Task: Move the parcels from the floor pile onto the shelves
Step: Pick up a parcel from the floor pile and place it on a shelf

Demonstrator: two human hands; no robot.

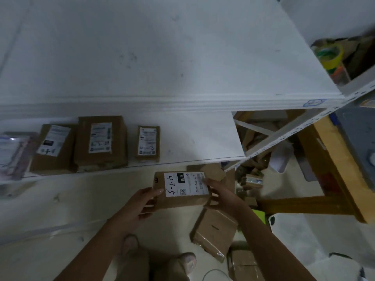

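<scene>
Your parcel (182,189), label up, just off the shelf (203,138) edge.
It's a brown carton with a handwritten white label, held level; three boxes (101,142) sit labels-up on the shelf, and the pile (215,234) lies below.

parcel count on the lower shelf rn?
4. From the left: a plastic-wrapped parcel at the frame edge, a brown box, a larger brown box beside it, and a small box standing apart. More may lie beyond the left edge.

Arms outstretched, left hand (142,203) and right hand (221,192) clasp one parcel (182,200).
</scene>
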